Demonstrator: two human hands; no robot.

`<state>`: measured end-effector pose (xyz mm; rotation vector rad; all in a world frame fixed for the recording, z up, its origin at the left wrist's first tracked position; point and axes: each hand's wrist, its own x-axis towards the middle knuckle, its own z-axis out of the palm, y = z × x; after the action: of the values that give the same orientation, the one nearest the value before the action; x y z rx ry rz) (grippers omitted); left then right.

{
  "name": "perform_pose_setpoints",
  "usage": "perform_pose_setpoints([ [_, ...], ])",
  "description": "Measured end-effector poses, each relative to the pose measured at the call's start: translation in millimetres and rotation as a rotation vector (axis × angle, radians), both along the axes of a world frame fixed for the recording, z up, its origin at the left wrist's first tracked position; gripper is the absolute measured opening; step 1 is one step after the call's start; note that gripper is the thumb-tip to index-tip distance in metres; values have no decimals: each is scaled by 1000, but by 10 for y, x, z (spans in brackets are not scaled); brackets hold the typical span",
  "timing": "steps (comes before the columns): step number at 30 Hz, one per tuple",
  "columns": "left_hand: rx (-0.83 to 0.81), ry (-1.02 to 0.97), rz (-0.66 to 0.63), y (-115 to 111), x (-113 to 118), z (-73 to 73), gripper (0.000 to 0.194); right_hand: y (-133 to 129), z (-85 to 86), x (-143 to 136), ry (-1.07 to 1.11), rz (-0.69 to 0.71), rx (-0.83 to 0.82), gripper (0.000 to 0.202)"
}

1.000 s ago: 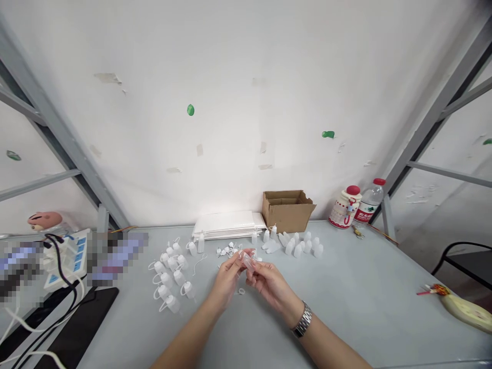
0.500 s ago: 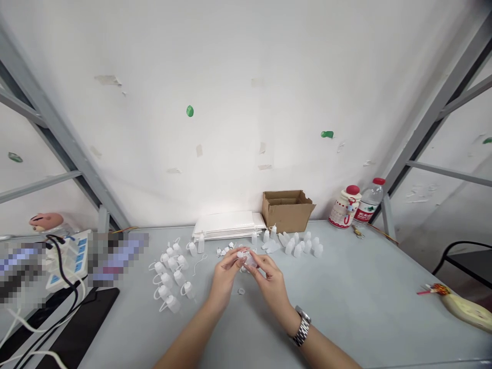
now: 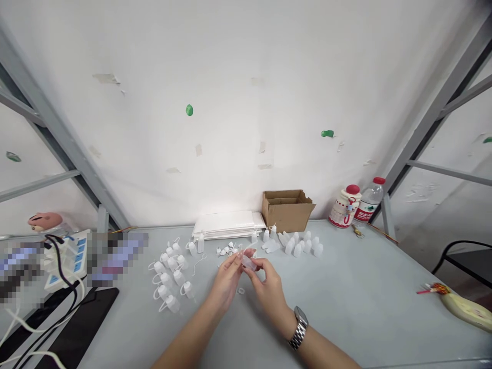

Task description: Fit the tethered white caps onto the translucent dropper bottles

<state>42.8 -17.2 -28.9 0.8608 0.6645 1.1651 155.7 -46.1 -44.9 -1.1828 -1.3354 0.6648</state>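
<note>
A small translucent bottle (image 3: 249, 263) is held between both hands over the middle of the table. My left hand (image 3: 229, 277) is closed on its left end, where the fingers hide the top. On its right side, the thumb and fingers of my right hand (image 3: 265, 279) pinch the body. Several capped bottles with looped straps (image 3: 179, 278) stand at the left. Bottles without caps (image 3: 298, 250) stand at the right behind my hands. Small white caps (image 3: 226, 250) lie in a pile just beyond my left hand. A small ring-like piece (image 3: 241, 291) lies between my wrists.
Against the wall are a stack of white sheets (image 3: 225, 225) and an open cardboard box (image 3: 290, 215). A red-lidded jar (image 3: 344, 209) and a water bottle (image 3: 369, 205) stand at the back right. A power strip (image 3: 69, 259) with cables and a black slab (image 3: 90, 323) lie at the left.
The held bottle has tilted, its body now pointing down to the right. My left fingers now cover its top, and my right hand has turned slightly.
</note>
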Motion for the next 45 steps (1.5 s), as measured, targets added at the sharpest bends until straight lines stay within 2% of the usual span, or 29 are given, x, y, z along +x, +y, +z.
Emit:
perform_pose_setpoints([
  [4, -62, -90, -67, -18, 4, 7, 27, 1, -29, 10, -112, 6, 129, 9],
  [9, -102, -103, -77, -7, -8, 14, 26, 8, -47, 13, -151, 8, 196, 10],
  [14, -85, -124, -80, 4, -8, 7, 34, 7, -43, 0, -120, -15, 129, 10],
  [19, -88, -87, 7, 20, -26, 19, 37, -18, 17, -28, -62, 31, 35, 17],
  [22, -73, -50, 13, 29, -37, 45, 36, -37, 73, -39, 1, 129, -76, 21],
  [26, -41, 93, 10, 35, -41, 55, 38, -15, 88, -27, 101, 213, -176, 25],
  [32, -24, 199, -15, 60, -26, -26, 44, 97, 70, 41, 368, 365, -288, 36],
  [35, -41, 189, -36, 62, -19, -26, 44, 114, 92, 45, 546, 476, -357, 35],
  [40, -103, 71, -67, 52, -52, 79, 50, 108, 101, 25, 850, 680, -466, 30],
  [45, -70, 92, -32, 78, -101, 108, 44, 108, 66, 35, 896, 703, -501, 27],
])
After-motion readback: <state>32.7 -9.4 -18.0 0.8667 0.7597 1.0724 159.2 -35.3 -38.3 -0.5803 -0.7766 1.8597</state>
